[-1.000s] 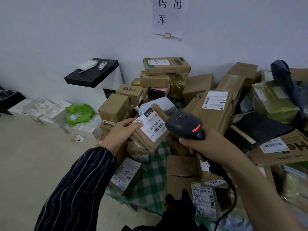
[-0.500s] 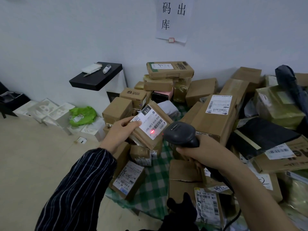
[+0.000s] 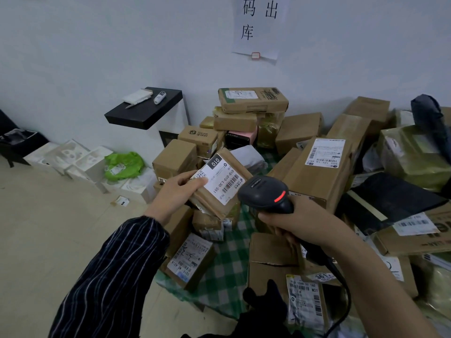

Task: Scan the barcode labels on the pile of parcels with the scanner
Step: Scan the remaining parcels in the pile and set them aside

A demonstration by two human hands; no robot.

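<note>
My left hand (image 3: 176,194) grips a small brown parcel (image 3: 219,191) by its left edge and holds it tilted above the pile. Its white barcode label (image 3: 220,179) reads 010 and faces me. My right hand (image 3: 296,222) grips the handle of a black corded scanner (image 3: 264,194). The scanner's head sits just right of the parcel, pointing at the label, with a red light lit on its back. The pile of cardboard parcels (image 3: 317,172) lies on a green checked cloth (image 3: 229,262) against the wall.
A black shelf (image 3: 144,111) with a white box and a pen juts from the wall at left. White foam packaging (image 3: 70,157) and a green bag (image 3: 123,164) lie on the tiled floor. A paper sign (image 3: 258,25) hangs above the pile.
The red scan dot seen on the label half a second ago is gone. The scanner's red back light shows again. The parcel stays in my left hand.
</note>
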